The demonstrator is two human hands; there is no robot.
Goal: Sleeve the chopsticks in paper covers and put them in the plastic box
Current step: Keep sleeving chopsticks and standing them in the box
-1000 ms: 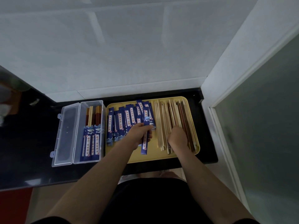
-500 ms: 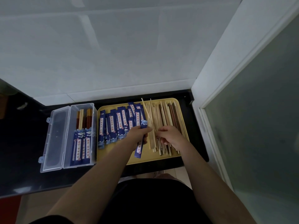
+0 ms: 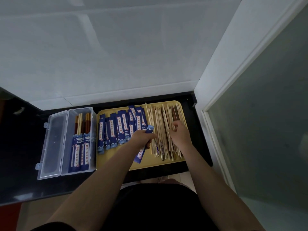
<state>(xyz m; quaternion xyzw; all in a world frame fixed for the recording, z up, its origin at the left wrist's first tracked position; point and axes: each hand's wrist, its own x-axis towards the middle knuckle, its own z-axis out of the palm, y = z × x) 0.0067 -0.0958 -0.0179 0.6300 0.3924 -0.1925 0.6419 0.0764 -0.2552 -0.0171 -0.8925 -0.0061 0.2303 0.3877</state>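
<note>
Clear plastic made up the box (image 3: 78,142), which sat open at the far left on the black counter (image 3: 20,164), its lid (image 3: 51,145) folded out flat. I counted 2 sleeved sets inside it, blue paper at the near end and brown and pale sticks showing at the far end, the same as half a second before. Just right of the box lay the yellow tray (image 3: 116,162), with a spread of blue paper covers (image 3: 120,129) across its left half.

My left hand (image 3: 143,137) gripped 1 blue cover (image 3: 143,148) around its middle, as it had in the earlier frame, the paper slanting from beside the loose pile down toward the tray's near edge. Half a second earlier a pale stick had slanted up between the 2 hands; now I saw none raised there. My right hand (image 3: 180,135) had drawn apart from the left and rested on the loose chopsticks (image 3: 164,130) filling the tray's right half, fingers curled with the thumb against them. I could not tell whether it pinched a stick. Beyond the tray, a white wall and door frame (image 3: 216,90) closed in the right side.
</note>
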